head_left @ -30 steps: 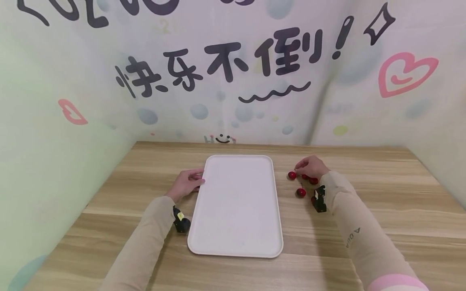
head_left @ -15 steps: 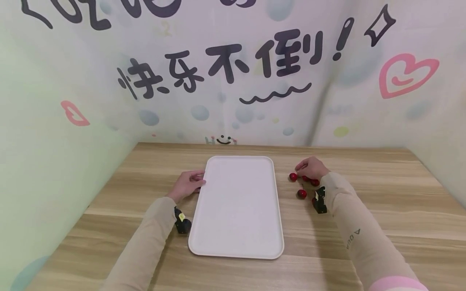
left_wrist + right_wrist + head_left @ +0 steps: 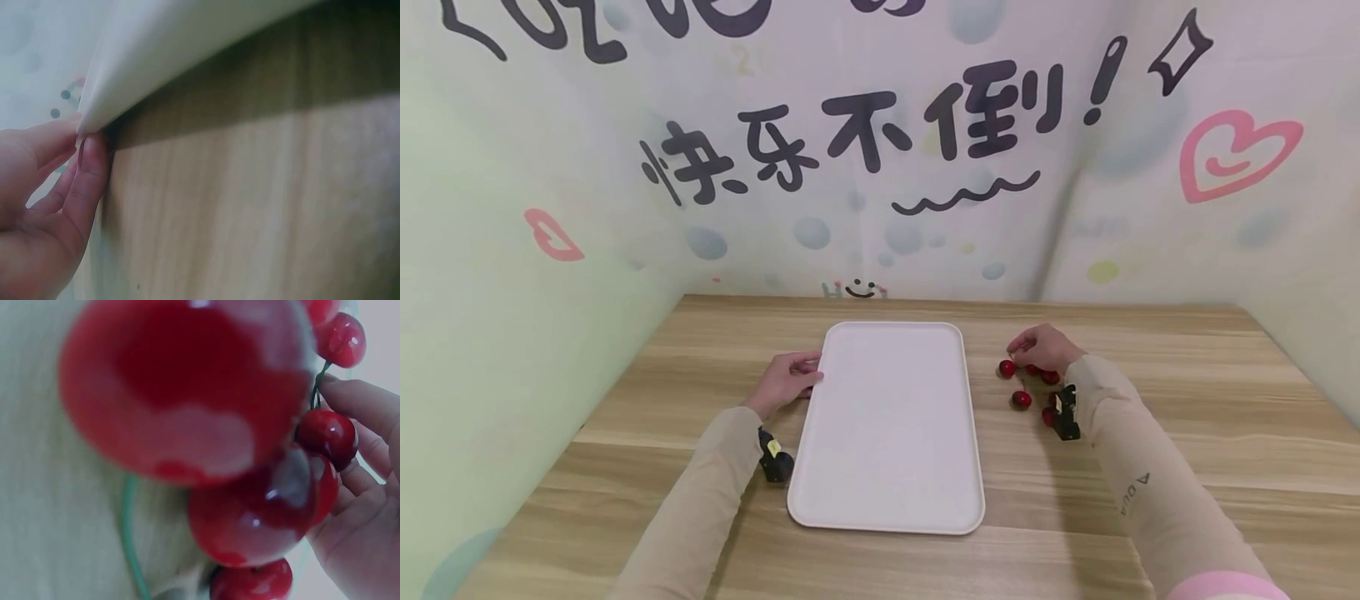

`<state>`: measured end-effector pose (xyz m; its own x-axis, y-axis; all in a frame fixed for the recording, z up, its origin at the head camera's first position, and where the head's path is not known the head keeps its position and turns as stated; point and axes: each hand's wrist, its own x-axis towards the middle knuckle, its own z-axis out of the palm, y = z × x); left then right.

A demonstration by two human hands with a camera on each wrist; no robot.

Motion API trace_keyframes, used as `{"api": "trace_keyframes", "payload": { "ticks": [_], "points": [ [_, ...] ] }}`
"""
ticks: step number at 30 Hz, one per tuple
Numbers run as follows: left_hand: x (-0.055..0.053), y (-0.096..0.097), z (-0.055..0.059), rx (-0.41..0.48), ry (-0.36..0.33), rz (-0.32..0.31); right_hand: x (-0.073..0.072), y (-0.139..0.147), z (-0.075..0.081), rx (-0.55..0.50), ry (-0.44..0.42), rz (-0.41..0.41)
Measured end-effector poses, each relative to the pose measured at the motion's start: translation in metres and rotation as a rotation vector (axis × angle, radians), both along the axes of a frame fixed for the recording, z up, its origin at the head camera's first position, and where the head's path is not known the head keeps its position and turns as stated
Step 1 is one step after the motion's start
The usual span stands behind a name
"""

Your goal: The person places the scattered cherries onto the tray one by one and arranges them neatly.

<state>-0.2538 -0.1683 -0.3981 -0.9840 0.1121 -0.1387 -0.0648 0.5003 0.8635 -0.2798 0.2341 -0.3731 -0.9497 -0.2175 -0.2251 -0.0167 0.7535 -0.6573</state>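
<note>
A white rectangular tray [image 3: 891, 425] lies on the wooden table. My left hand [image 3: 784, 382] pinches its left rim; the left wrist view shows thumb and fingers [image 3: 90, 165] meeting around the tray's edge. To the right of the tray, red cherries with thin green stems lie in a loose group. There my right hand [image 3: 1043, 347] pinches a stem, with a cherry [image 3: 1007, 368] hanging low beside the fingertips. Another cherry [image 3: 1021, 400] lies nearer to me. In the right wrist view, several cherries [image 3: 250, 512] crowd in front of the palm and partly hide one another.
Bare wood-grain table [image 3: 925, 567] surrounds the tray. A printed wall cloth [image 3: 925, 242] rises behind the table's back edge. Small black cameras [image 3: 1066, 412] sit on both wrists, the right one partly covering a cherry [image 3: 1048, 417].
The cherry by my right fingertips has shifted slightly right and toward me, and my right wrist has moved a little right. My left hand and the tray stay together.
</note>
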Motion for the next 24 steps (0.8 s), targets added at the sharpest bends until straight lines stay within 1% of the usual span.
{"api": "trace_keyframes", "payload": {
  "ticks": [5,14,24],
  "points": [
    [0.0015,0.0004,0.0012,0.004,0.009,0.002,-0.0001,-0.001,0.0,0.005,0.008,0.01],
    [0.0021,0.0001,0.0021,0.004,0.002,-0.003,0.0023,-0.0043,0.0031,0.019,0.011,0.01],
    [0.0011,-0.0012,0.0007,-0.009,-0.007,-0.001,0.0002,-0.0019,-0.0004,0.055,0.02,0.006]
  ]
}}
